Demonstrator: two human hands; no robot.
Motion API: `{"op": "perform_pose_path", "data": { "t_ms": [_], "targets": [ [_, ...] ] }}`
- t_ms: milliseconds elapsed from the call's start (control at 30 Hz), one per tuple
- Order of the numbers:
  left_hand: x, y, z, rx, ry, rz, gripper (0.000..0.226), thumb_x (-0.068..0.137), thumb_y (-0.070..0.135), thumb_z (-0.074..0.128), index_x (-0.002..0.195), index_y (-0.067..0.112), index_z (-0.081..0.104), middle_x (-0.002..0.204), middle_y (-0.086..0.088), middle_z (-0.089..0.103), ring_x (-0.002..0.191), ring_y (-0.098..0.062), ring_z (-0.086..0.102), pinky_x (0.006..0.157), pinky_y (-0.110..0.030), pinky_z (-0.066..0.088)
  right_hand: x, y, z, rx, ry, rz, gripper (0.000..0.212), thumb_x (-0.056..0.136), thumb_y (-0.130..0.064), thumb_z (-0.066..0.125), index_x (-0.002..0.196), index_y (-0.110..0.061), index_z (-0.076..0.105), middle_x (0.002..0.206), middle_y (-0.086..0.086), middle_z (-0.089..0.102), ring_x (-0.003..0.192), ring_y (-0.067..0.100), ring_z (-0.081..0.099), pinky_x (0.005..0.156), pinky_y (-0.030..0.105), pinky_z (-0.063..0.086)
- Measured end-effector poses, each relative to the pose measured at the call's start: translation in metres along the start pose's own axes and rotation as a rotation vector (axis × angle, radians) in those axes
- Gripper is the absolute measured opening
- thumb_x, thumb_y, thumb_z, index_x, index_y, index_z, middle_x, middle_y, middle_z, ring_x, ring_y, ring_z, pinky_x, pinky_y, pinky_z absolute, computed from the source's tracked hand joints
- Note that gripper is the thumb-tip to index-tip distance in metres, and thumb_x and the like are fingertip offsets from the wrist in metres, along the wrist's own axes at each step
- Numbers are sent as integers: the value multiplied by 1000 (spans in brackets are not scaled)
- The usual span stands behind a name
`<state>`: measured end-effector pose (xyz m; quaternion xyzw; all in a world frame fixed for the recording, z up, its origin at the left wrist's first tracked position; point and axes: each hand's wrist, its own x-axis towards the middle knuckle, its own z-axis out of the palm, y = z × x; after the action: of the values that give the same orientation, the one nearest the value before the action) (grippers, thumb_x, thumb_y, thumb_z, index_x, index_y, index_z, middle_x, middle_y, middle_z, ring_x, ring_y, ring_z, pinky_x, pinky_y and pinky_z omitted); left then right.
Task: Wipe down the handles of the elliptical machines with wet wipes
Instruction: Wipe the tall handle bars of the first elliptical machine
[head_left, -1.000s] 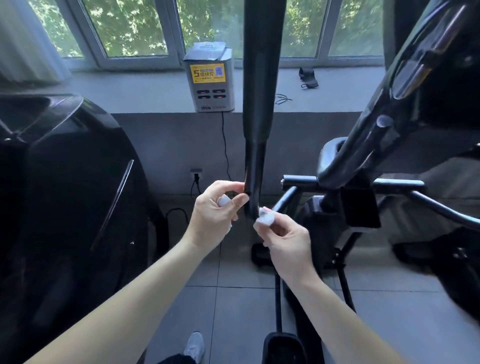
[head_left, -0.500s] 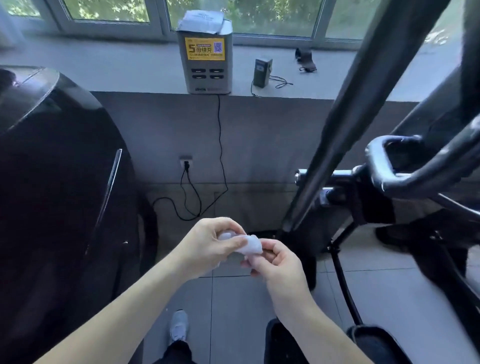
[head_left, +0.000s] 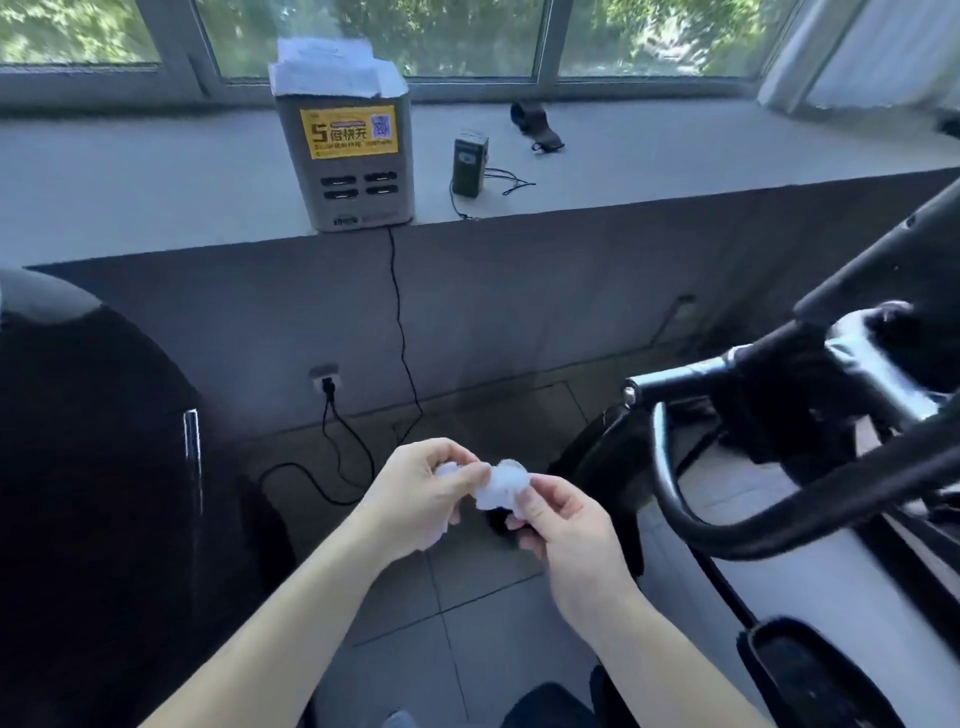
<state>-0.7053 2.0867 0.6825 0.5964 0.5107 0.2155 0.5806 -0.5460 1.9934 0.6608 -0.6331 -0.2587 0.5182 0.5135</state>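
— Two hands meet in the middle of the view, low, over the tiled floor (head_left: 467, 587); the left hand (head_left: 415, 499) and the right hand (head_left: 563, 525) both hold one crumpled white wipe (head_left: 501, 486) between them.

— How do the fingers lie?

— Left thumb and fingertips are curled and pinch the wipe's left end; the right hand pinches its right side between thumb and forefinger, the other fingers curled under; the wipe is bunched, not spread flat.

— And the machine?

— An elliptical machine (head_left: 779, 415) stands to the right, black, blurred in parts; a curved black handle (head_left: 810, 512) sweeps across just right of the right hand, apart from it; a short bar with a shiny end cap (head_left: 670, 382) juts out above that; a black pedal (head_left: 810, 675) shows at the bottom right; neither hand touches any of it.

— What else?

— A big dark rounded housing (head_left: 98, 493) fills the left side; on the grey window ledge (head_left: 130, 176) stands a grey charging box (head_left: 348, 156) with a yellow label, papers on its top, its cable running down to a wall socket (head_left: 324, 382); beside it stands a small dark device (head_left: 470, 166) with a thin cord, and farther back lies a black strap (head_left: 537, 127); a pale curtain (head_left: 862, 52) hangs at the top right.
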Motion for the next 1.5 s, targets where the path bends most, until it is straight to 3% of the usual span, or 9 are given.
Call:
{"op": "perform_pose_path", "data": {
  "t_ms": [233, 400, 533, 667, 867, 1033, 1167, 1267, 1500],
  "targets": [
    [77, 22, -8, 55, -50, 40, 13, 94, 30, 70, 82, 25, 72, 56, -4, 59, 40, -16, 44, 46, -27, 37, 62, -15, 6, 60, 169, 6, 38, 97, -47, 62, 91, -11, 73, 77, 1, 72, 69, 13, 58, 73, 30, 50],
    [135, 61, 0, 232, -329, 167, 5, 90, 30, 77, 93, 31, 73, 67, 15, 65, 53, -12, 53, 46, -24, 43, 116, -34, -3, 224, 236, 13, 56, 93, -53, 59, 103, 1, 69, 95, 11, 78, 83, 19, 68, 80, 35, 54],
    [186, 85, 11, 374, -420, 205, 9, 93, 25, 71, 84, 24, 73, 57, 9, 55, 51, -11, 52, 47, -22, 42, 146, -47, -12, 268, 326, -33, 64, 87, -60, 57, 98, 2, 68, 81, 13, 74, 70, 21, 57, 69, 34, 45],
    [237, 102, 28, 424, -554, 192, 10, 94, 22, 66, 85, 19, 67, 57, 2, 55, 47, -12, 50, 44, -22, 40, 168, -52, -22, 323, 372, -54, 60, 96, -68, 55, 106, -13, 77, 91, 7, 72, 79, 16, 57, 71, 32, 44],
    [317, 117, 60, 388, -810, 133, 14, 94, 16, 64, 80, 14, 63, 57, -7, 56, 45, -18, 44, 47, -27, 33, 194, -59, -31, 306, 692, -1, 9, 94, -16, 71, 99, -16, 78, 94, 6, 78, 85, 14, 65, 70, 25, 50],
    [368, 144, 85, 380, -1075, 148, 10, 94, 7, 62, 84, 8, 62, 54, -2, 57, 47, -18, 46, 45, -25, 32, 206, -86, -19, 651, 961, -65, 11, 95, 4, 61, 91, -2, 69, 84, 18, 69, 76, 22, 59, 59, 26, 45],
    [371, 169, 108, 362, -1273, 264, 9, 95, 10, 65, 87, 11, 60, 56, -5, 55, 50, -22, 45, 43, -27, 31, 197, -108, -3, 650, 1200, -177, 16, 83, -14, 67, 95, -3, 69, 82, 22, 67, 63, 17, 54, 56, 24, 40],
    [348, 187, 120, 302, -1371, 431, 7, 97, 9, 65, 93, 13, 62, 58, 3, 57, 43, -14, 44, 39, -24, 35, 176, -120, 5, 535, 1397, -225, 14, 96, -11, 69, 108, -6, 66, 78, 17, 69, 59, 16, 48, 57, 23, 40],
    [274, 218, 136, 171, -1684, 976, 28, 90, 26, 79, 117, 28, 72, 90, 25, 61, 67, -2, 51, 67, -13, 39, 105, -141, 17, 385, 1708, -377, 10, 101, -2, 61, 110, -6, 60, 74, 14, 65, 59, 17, 53, 57, 20, 44]
  ]
}}
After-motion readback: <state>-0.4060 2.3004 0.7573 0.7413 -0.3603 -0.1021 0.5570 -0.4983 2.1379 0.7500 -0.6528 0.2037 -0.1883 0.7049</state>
